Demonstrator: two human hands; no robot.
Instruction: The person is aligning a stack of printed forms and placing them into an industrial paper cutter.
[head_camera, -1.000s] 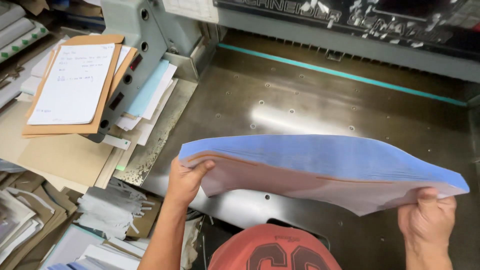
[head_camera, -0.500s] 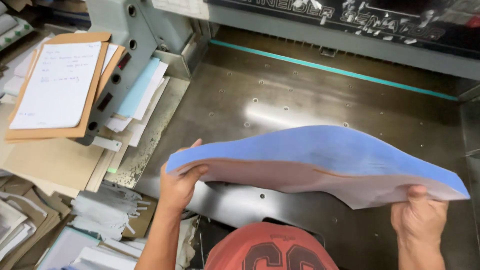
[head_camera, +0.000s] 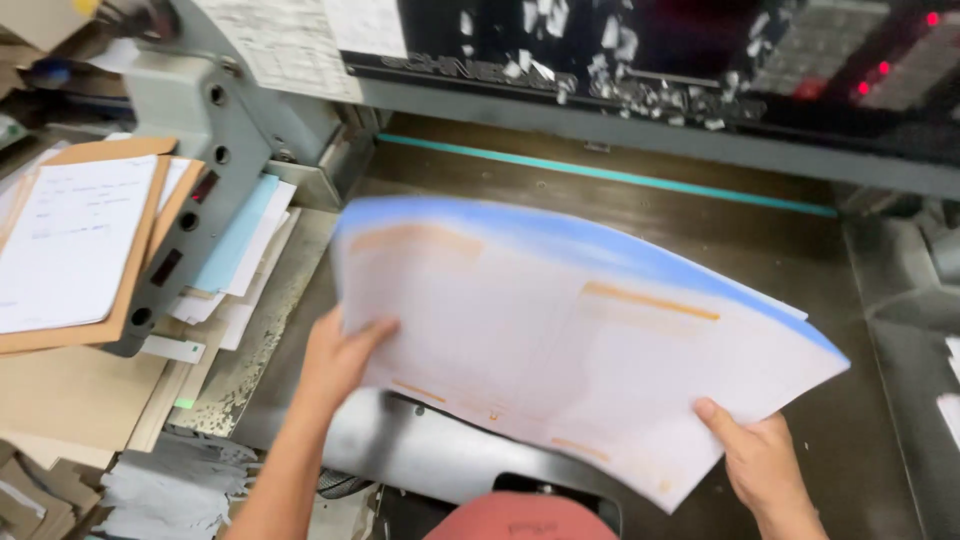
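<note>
I hold a large stack of printed sheets (head_camera: 580, 340) over the metal table (head_camera: 470, 200) of a paper cutting machine. The sheets are white with a blue band along the far edge and orange marks, and their printed face is tilted toward me. My left hand (head_camera: 340, 355) grips the stack's near left edge, thumb on top. At the near right corner my right hand (head_camera: 760, 455) grips it, thumb on the paper. The stack bows slightly between both hands.
A teal line (head_camera: 600, 172) runs across the table's far side under the dark machine head (head_camera: 640, 60). Brown folders with a white sheet (head_camera: 80, 240) lie on the left beside loose papers (head_camera: 240, 250). Paper scraps (head_camera: 170, 480) pile at lower left. A red cap brim (head_camera: 520, 515) shows below.
The stack has tipped up from nearly flat, so its printed white face now shows toward me. Both hands kept their hold on the near edge.
</note>
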